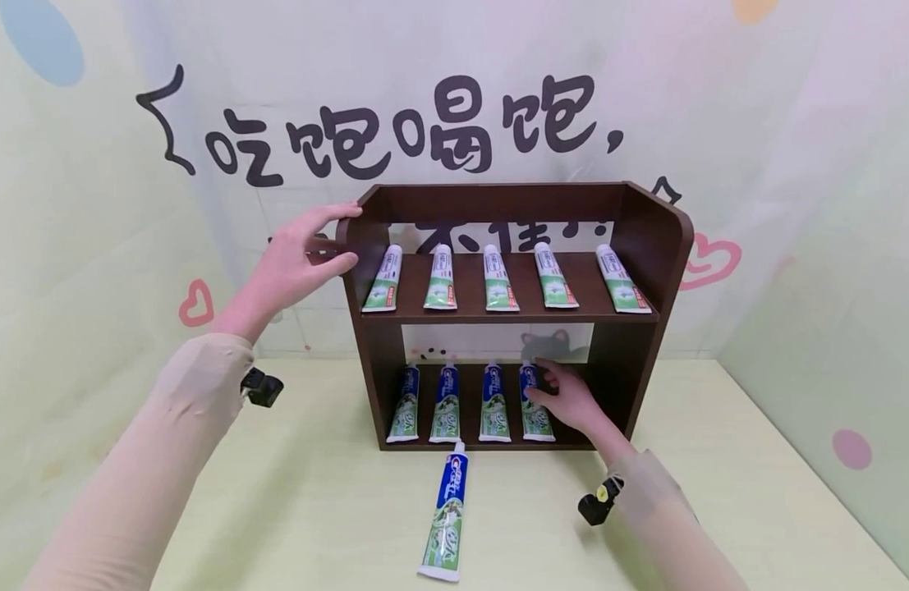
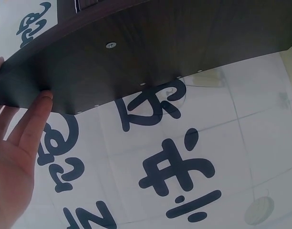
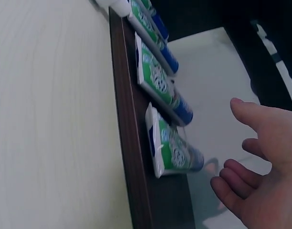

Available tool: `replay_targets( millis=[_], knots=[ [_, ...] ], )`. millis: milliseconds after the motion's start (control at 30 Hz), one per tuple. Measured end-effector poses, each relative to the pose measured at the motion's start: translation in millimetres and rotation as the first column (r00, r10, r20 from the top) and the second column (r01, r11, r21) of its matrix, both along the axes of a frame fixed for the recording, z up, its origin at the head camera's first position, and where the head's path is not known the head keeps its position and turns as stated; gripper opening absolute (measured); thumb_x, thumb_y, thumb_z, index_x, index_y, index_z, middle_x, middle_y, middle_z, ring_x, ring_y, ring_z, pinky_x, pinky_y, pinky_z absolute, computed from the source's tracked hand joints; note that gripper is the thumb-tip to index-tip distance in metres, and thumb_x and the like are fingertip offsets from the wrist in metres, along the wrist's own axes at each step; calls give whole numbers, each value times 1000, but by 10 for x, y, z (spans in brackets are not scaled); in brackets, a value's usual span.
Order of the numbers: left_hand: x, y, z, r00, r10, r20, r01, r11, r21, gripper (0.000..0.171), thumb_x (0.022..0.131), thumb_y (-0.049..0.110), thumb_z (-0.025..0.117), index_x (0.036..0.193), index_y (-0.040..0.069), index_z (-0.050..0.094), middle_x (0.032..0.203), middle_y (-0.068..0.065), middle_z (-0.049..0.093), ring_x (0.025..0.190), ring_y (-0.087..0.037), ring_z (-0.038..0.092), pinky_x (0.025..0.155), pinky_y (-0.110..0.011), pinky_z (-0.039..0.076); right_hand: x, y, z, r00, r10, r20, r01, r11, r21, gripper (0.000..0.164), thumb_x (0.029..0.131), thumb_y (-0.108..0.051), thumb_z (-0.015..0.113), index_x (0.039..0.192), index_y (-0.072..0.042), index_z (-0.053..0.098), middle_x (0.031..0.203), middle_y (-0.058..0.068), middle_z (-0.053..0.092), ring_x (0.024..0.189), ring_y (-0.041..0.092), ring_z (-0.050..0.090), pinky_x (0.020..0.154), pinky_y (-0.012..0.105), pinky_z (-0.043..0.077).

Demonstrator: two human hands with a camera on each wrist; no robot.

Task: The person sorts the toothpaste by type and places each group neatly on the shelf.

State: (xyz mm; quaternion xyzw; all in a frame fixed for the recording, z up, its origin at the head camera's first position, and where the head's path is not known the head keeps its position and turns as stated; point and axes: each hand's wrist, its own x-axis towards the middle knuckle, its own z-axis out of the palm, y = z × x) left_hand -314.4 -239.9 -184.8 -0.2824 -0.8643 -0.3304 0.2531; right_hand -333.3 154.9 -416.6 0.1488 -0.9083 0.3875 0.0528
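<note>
A dark brown two-tier shelf [image 1: 498, 318] stands on the table. My left hand [image 1: 295, 258] holds the upper front edge of its left side panel, and in the left wrist view a fingertip [image 2: 46, 95] presses the outer face. My right hand [image 1: 572, 398] reaches into the lower tier beside the rightmost blue-and-green toothpaste tube [image 1: 537, 406]. In the right wrist view its fingers are spread, with a gap between them and that tube [image 3: 177, 150]. Several such tubes lie there in a row, caps toward the back. Another toothpaste tube [image 1: 447, 517] lies on the table before the shelf.
On the upper tier several white-and-green toothpaste tubes [image 1: 501, 279] lean in a spaced row. The pale table [image 1: 750, 492] extends around the shelf. Behind it hangs a light backdrop [image 1: 454, 49] with black lettering and coloured shapes.
</note>
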Motion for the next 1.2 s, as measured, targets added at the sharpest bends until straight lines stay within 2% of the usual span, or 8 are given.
replay_targets(
  millis=[267, 500, 767, 1033, 1200],
  knots=[
    [8, -6, -22, 1000, 2, 15, -2, 1000, 13, 55, 91, 12, 68, 143, 20, 51, 149, 0, 50, 100, -33, 69, 79, -3, 51, 161, -214, 91, 996, -11, -93, 3, 996, -87, 63, 92, -25, 69, 146, -4, 45, 136, 26, 52, 125, 42, 52, 104, 56, 48],
    [4, -3, -24, 1000, 1, 16, -1, 1000, 18, 55, 92, 12, 68, 144, 21, 51, 149, 0, 50, 101, -33, 70, 80, -3, 51, 321, -372, 120, 988, -33, -151, 19, 996, -91, 65, 91, -29, 71, 146, -6, 45, 140, 24, 52, 127, 39, 53, 104, 55, 48],
    [-5, -7, -7, 1000, 7, 11, -7, 1000, 18, 55, 91, 13, 68, 143, 22, 51, 149, 2, 50, 104, -33, 69, 83, -3, 50, 531, -513, 139, 987, -58, -153, 45, 995, -90, 69, 89, -34, 73, 147, -12, 44, 143, 18, 49, 131, 34, 50, 107, 53, 48],
    [-6, 0, -13, 999, 8, 31, -9, 1000, 22, 55, 92, 14, 68, 143, 24, 51, 149, 2, 49, 105, -34, 69, 83, -3, 50, 701, -631, 100, 984, -24, -176, 4, 994, -111, 69, 86, -36, 76, 146, -15, 47, 135, 16, 53, 124, 32, 53, 99, 51, 53],
    [-1, 10, -10, 999, 12, 37, -13, 1000, 24, 55, 92, 15, 68, 144, 21, 50, 150, 2, 49, 105, -34, 69, 83, -3, 50, 771, -719, 53, 987, -16, -159, -1, 994, -108, 71, 86, -40, 75, 147, -17, 46, 140, 15, 51, 127, 33, 53, 102, 56, 50]
  ],
)
